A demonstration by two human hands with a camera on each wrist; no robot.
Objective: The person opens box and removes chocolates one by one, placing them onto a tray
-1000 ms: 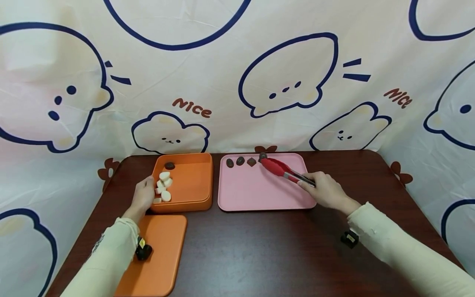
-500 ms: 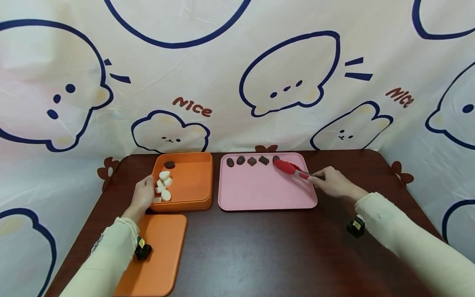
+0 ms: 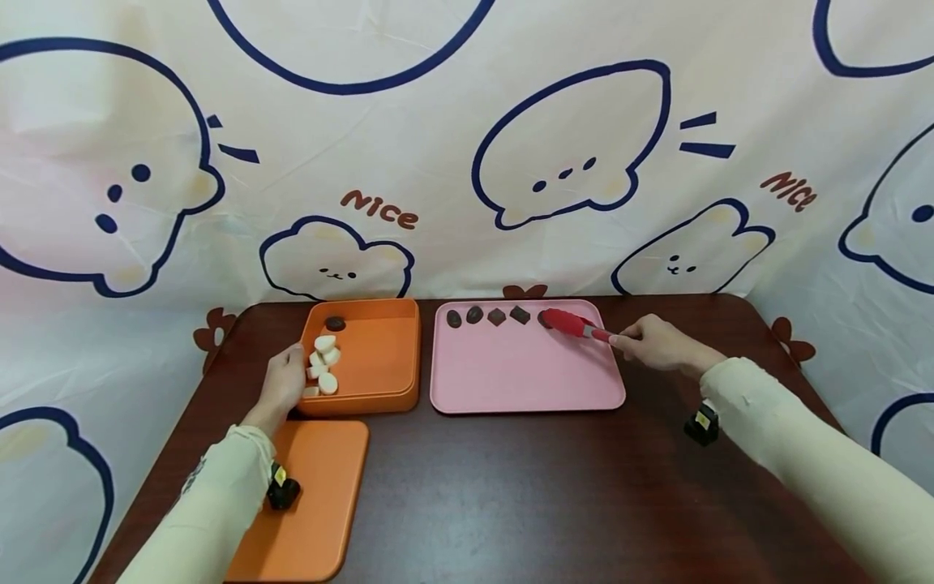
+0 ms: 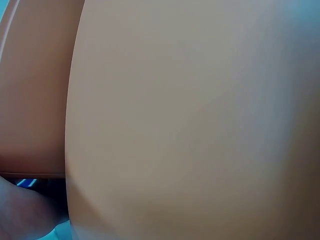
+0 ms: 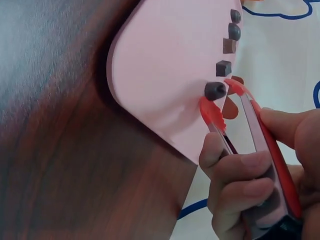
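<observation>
My right hand (image 3: pixel 660 345) holds a pair of red-tipped tongs (image 3: pixel 572 324) over the far right of a pink tray (image 3: pixel 511 373). In the right wrist view, the tong tips stand apart on either side of a dark chocolate (image 5: pixel 215 91); whether they touch it I cannot tell. Several other chocolates (image 3: pixel 497 317), rounded and square-cut, line the tray's back edge to its left. My left hand (image 3: pixel 283 380) grips the left wall of an orange box (image 3: pixel 383 357), fingers partly hidden. Inside the box lie one dark chocolate (image 3: pixel 335 324) and several white pieces (image 3: pixel 327 383).
An orange lid (image 3: pixel 321 495) lies flat in front of the box, partly under my left forearm. Behind the dark wooden table (image 3: pixel 547 495) hangs a printed white cloth (image 3: pixel 452 162). A narrow strip of table separates box and tray.
My right hand and the tongs have moved right along the tray's back edge. A fourth chocolate now shows uncovered, with a fifth at the tong tips. The left hand has stayed on the box.
</observation>
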